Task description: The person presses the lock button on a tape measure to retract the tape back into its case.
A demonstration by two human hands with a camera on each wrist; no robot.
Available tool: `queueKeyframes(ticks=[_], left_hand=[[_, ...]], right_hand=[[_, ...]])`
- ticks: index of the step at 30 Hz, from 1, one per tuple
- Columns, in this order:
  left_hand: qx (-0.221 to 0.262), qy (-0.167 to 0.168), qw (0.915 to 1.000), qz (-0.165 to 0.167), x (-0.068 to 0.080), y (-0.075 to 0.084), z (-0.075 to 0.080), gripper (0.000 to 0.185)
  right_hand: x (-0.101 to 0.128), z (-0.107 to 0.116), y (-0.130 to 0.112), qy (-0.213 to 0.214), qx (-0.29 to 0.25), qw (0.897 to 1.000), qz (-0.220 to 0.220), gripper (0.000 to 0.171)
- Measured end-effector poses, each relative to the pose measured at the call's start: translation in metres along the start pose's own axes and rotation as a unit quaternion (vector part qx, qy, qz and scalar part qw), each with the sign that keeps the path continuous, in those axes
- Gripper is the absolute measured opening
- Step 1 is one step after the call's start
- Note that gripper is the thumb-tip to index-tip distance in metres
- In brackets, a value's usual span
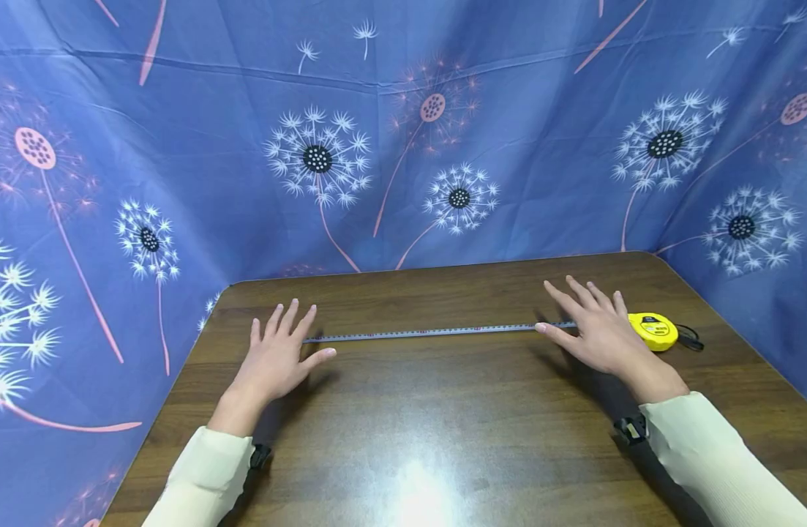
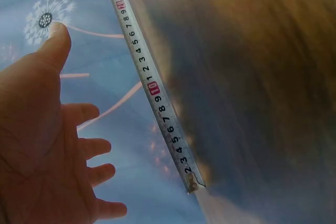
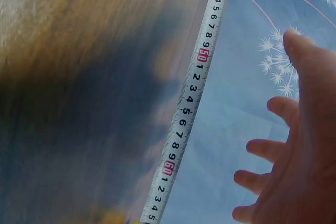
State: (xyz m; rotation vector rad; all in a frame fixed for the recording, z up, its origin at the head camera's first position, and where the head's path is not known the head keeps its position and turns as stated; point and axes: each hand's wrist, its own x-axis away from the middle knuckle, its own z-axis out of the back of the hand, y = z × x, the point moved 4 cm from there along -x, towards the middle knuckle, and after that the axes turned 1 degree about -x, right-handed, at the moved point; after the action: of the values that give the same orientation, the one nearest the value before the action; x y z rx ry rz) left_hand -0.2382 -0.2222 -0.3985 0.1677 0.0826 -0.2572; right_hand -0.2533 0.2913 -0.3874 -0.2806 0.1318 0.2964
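A tape measure lies on the table with its yellow case [image 1: 655, 331] at the right and its blade [image 1: 423, 333] pulled out in a straight line to the left. My left hand [image 1: 274, 362], fingers spread, is over the blade's left end and covers that end in the head view. The metal end hook [image 2: 193, 183] shows in the left wrist view, apart from the palm. Just left of the case, my right hand [image 1: 601, 337] spreads its fingers over the blade. Printed numbers around 50 and 60 show on the blade [image 3: 184, 111] beside that hand. Neither hand grips anything.
The brown wooden table [image 1: 350, 410] has rounded far corners and reflects a bright light near its front. A blue cloth [image 1: 377, 183] with dandelion prints hangs behind and at both sides. A black wrist strap [image 1: 690, 338] trails from the case's right side.
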Motion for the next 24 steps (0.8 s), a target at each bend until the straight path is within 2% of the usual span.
queueKeyframes(ticks=[4,12,18,24], left_hand=[[0.003,-0.004,1.0000,0.000,0.001,-0.005,0.001,0.090],[0.013,0.012,0.9998,-0.011,0.004,-0.010,0.011,0.089],[0.035,0.033,0.9987,-0.012,0.005,-0.021,0.019,0.086],[0.060,0.051,0.9968,-0.009,0.007,-0.033,0.024,0.081]], right_hand=[[-0.001,0.002,0.000,0.007,-0.006,1.000,0.010,0.085],[0.000,0.010,0.000,0.015,-0.026,0.999,0.019,0.084],[0.000,0.014,0.003,0.027,-0.030,0.999,0.033,0.082],[0.003,0.022,0.013,0.026,-0.042,0.998,0.027,0.081]])
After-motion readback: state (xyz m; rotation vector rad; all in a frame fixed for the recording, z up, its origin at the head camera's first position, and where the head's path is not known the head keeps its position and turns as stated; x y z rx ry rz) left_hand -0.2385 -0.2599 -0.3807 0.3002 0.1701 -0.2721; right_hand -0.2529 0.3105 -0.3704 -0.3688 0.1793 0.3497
